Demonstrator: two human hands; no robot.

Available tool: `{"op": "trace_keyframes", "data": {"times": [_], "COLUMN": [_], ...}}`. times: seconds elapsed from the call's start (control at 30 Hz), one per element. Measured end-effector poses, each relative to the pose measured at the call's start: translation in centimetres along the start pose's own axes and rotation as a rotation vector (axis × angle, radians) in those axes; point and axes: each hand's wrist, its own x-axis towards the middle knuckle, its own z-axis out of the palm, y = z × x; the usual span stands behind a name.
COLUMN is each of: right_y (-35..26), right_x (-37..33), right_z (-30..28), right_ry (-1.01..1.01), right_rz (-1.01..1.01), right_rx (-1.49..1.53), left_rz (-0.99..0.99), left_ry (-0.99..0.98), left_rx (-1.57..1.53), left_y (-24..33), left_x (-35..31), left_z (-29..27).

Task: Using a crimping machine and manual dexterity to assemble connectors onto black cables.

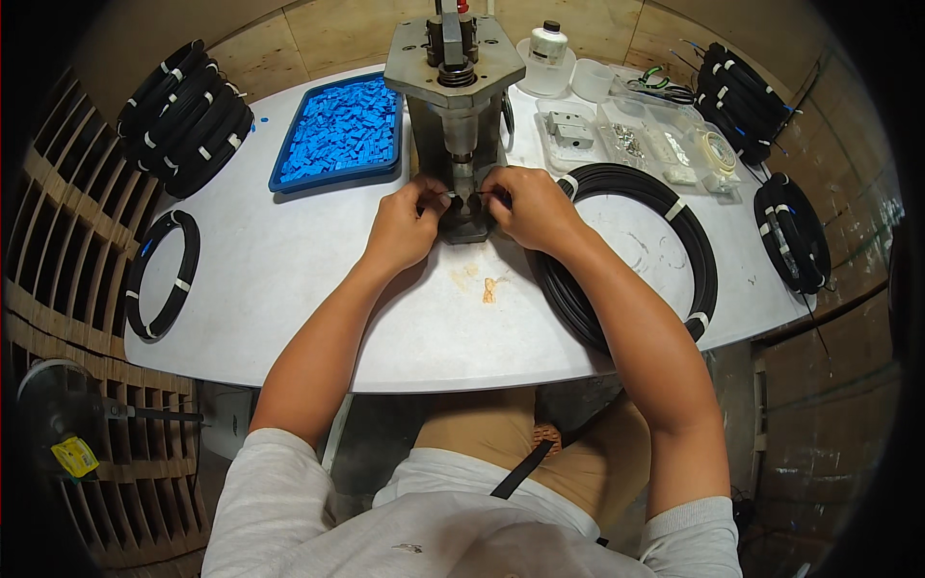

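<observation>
A metal bench press stands at the far middle of the white table, its ram pointing down at a small die. From the left, my left hand is at the die, thumb and fingers pinched on a small silvery piece too tiny to name. On the other side my right hand pinches a thin dark end, apparently of black cable, close to the die. Under my right forearm lies a large coil of black cable tied with white bands. The fingers partly hide both pinched pieces.
Left of the press sits a blue tray filled with small blue pieces. Black coils are stacked at the far left, with a single coil nearer. Clear boxes of small parts and a bottle stand far right. More coils lie rightward.
</observation>
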Motion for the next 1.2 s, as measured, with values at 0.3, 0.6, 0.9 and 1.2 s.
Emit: {"op": "trace_keyframes", "data": {"times": [0.3, 0.6, 0.9, 1.2], "right_y": [0.26, 0.14, 0.2, 0.25], "right_x": [-0.01, -0.01, -0.05, -0.02], "right_z": [0.13, 0.22, 0.22, 0.29], "right_ry": [0.016, 0.044, 0.067, 0.066], "right_rz": [-0.021, -0.043, -0.071, -0.062], "right_rx": [0.012, 0.017, 0.02, 0.02], "left_rz": [-0.012, -0.01, -0.001, -0.017], "left_ry": [-0.012, -0.012, -0.024, -0.032], "left_rx": [0.006, 0.009, -0.01, -0.02], "left_y": [0.32, -0.06, -0.02, -0.3], "left_x": [0.04, 0.07, 0.06, 0.12], "left_z": [-0.14, -0.12, -0.12, -0.1]}}
